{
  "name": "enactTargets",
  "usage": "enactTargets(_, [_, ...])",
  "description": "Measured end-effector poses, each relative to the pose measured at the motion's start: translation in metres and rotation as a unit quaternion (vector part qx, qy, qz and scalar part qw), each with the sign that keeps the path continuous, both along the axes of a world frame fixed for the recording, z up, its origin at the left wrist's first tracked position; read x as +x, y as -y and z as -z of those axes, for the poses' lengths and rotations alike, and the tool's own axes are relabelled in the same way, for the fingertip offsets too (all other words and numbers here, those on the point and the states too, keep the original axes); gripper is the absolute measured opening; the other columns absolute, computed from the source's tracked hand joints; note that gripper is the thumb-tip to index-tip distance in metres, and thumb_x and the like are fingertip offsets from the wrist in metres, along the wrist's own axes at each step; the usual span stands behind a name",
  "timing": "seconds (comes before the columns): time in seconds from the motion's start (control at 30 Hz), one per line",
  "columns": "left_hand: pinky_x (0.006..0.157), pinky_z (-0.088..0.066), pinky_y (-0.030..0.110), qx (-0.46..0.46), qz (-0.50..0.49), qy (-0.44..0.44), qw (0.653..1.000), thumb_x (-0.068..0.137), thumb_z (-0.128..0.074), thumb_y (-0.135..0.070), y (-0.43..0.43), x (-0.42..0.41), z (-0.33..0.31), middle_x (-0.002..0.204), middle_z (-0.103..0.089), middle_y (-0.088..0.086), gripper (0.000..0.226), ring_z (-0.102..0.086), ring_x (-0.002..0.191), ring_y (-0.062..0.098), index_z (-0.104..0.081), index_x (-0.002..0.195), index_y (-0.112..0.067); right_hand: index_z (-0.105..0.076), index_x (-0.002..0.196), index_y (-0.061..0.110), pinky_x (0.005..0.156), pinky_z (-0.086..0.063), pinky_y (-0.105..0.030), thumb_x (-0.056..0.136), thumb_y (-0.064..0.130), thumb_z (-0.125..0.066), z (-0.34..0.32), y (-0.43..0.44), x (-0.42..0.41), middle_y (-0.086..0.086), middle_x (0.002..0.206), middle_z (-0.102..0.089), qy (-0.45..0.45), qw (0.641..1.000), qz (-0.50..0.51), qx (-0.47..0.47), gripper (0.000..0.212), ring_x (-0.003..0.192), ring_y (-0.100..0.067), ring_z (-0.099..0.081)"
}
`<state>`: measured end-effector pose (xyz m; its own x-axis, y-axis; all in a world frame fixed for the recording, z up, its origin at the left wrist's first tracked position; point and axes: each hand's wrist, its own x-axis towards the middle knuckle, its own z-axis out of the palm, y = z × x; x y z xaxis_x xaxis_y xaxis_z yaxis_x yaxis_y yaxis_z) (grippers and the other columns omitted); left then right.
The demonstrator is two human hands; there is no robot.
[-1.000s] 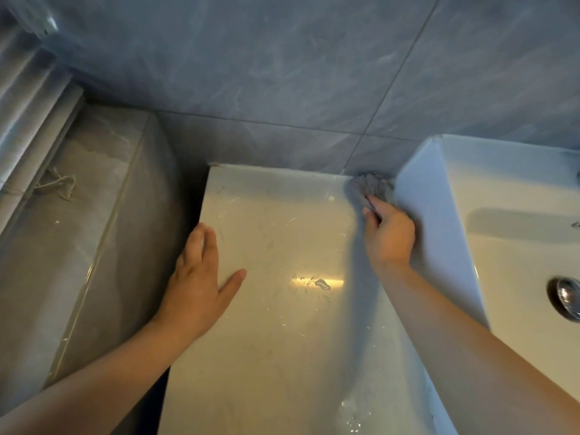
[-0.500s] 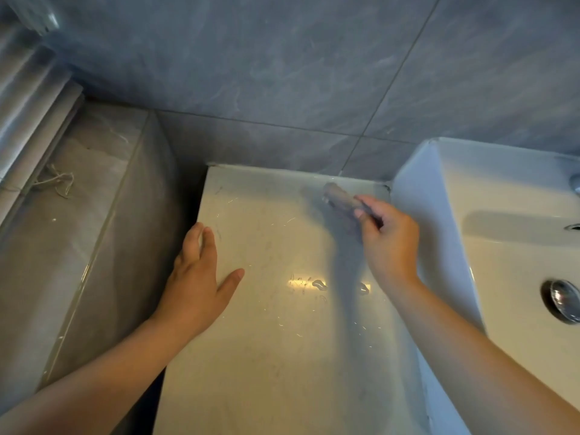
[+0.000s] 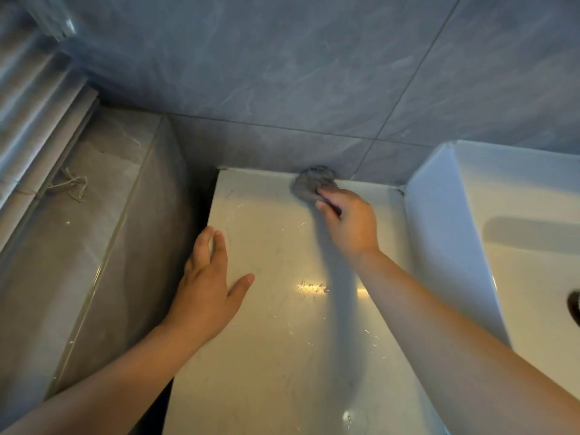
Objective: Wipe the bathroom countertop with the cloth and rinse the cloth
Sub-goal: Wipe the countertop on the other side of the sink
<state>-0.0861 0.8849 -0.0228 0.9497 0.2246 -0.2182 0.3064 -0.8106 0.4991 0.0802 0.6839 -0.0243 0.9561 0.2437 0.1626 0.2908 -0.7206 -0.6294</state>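
Head view, wiping stroke along the rear seam. I see the right hand [image 3: 348,221] with its fingers curled onto the grey cloth [image 3: 314,183], gripping the bunched wad and pressing it against the countertop [image 3: 298,356] where that surface meets the tiled wall [image 3: 282,73]. The thumb is hidden behind the knuckles, so I cannot tell how far it wraps the cloth.

A second ago the cloth was tucked in the back corner against the outer wall of the basin [image 3: 439,233]. Half a second ago it had come forward off that corner. Now it sits further left, about midway along the back edge and clear of the basin. The left hand [image 3: 207,284] has not shifted: it lies flat, fingers straight and relaxed, holding nothing, on the counter's left edge beside the stone ledge [image 3: 94,246].

I judge that the corner is finished and the stroke is working leftward along the seam. Scattered droplets and streaks remain on the middle of the counter, so wiping is only partly done and the rinse in the basin has not yet begun.
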Motion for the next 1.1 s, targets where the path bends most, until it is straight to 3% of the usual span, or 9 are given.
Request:
enactTargets(0.17, [0.115,-0.021,0.035,-0.007,-0.001,0.000,1.000,0.088,-0.049,-0.052,-0.001,0.000,-0.001,0.155,0.012,-0.002,0.088,-0.012,0.142,0.028,-0.003,0.150,-0.010,-0.072,0.109,0.020,0.086,-0.042,-0.022,0.085,0.023,-0.063,-0.002,0.000,-0.016,-0.003,0.107,-0.071,0.003,1.000,-0.016,-0.019,0.025,0.102,-0.022,-0.062])
enactTargets(0.33, [0.114,-0.024,0.035,-0.032,-0.005,0.003,0.999,0.087,-0.050,-0.053,-0.003,-0.002,-0.005,0.154,0.013,-0.009,0.090,-0.014,0.141,0.024,-0.003,0.150,-0.012,-0.074,0.103,0.023,0.087,-0.048,-0.031,0.083,0.027,-0.061,-0.005,0.010,-0.070,0.005,0.101,-0.073,-0.002,0.999,-0.045,-0.017,0.024,0.098,-0.019,-0.063])
enactTargets(0.5, [0.112,-0.025,0.028,-0.093,-0.043,0.019,0.995,0.090,-0.056,-0.041,-0.008,-0.002,-0.015,0.153,0.004,-0.013,0.080,-0.019,0.139,0.016,-0.010,0.150,-0.016,-0.075,0.100,0.024,0.083,-0.049,-0.022,0.084,0.016,-0.068,-0.027,0.014,-0.086,0.009,0.099,-0.073,-0.094,0.994,-0.036,0.045,0.020,0.091,-0.008,-0.065])
enactTargets(0.6, [0.111,-0.028,0.030,-0.089,-0.057,0.025,0.994,0.089,-0.057,-0.037,-0.007,-0.011,-0.021,0.153,-0.005,-0.010,0.075,-0.022,0.137,0.016,-0.017,0.149,-0.018,-0.075,0.097,0.022,0.082,-0.049,-0.026,0.083,0.013,-0.067,-0.047,0.017,-0.064,0.008,0.096,-0.073,-0.032,0.996,0.012,0.080,0.018,0.090,-0.011,-0.066])
enactTargets(0.7, [0.112,-0.028,0.030,-0.080,-0.052,0.016,0.995,0.089,-0.058,-0.036,-0.006,-0.021,-0.018,0.154,-0.008,-0.009,0.071,-0.023,0.138,0.016,-0.023,0.148,-0.015,-0.073,0.104,0.018,0.081,-0.048,-0.027,0.086,0.015,-0.064,-0.055,0.011,-0.032,0.002,0.100,-0.073,0.021,0.998,0.024,0.053,0.020,0.093,-0.016,-0.065])
enactTargets(0.83, [0.109,-0.024,0.020,-0.078,-0.053,0.018,0.995,0.091,-0.057,-0.032,-0.008,-0.023,-0.016,0.156,-0.015,-0.010,0.061,-0.025,0.139,0.009,-0.035,0.144,-0.012,-0.071,0.109,0.016,0.077,-0.044,-0.023,0.088,0.016,-0.061,-0.040,-0.004,0.000,-0.003,0.105,-0.072,0.019,1.000,0.020,0.006,0.023,0.097,-0.021,-0.065])
enactTargets(1.0, [0.105,-0.021,0.015,-0.081,-0.040,0.028,0.996,0.090,-0.059,-0.030,-0.012,-0.022,-0.013,0.155,-0.017,-0.011,0.057,-0.026,0.137,0.005,-0.041,0.141,-0.011,-0.070,0.111,0.022,0.085,-0.050,-0.035,0.089,0.021,-0.060,-0.013,-0.026,-0.002,-0.005,0.106,-0.072,-0.012,0.999,0.002,-0.037,0.025,0.100,-0.027,-0.064])
enactTargets(1.1, [0.104,-0.026,0.016,-0.077,-0.045,0.040,0.995,0.090,-0.059,-0.030,-0.013,-0.021,-0.013,0.153,-0.021,-0.011,0.054,-0.032,0.134,0.005,-0.045,0.139,-0.010,-0.071,0.110,0.023,0.085,-0.049,-0.034,0.088,0.025,-0.060,-0.007,-0.032,-0.019,-0.003,0.108,-0.072,0.008,0.999,-0.005,-0.039,0.025,0.100,-0.025,-0.064])
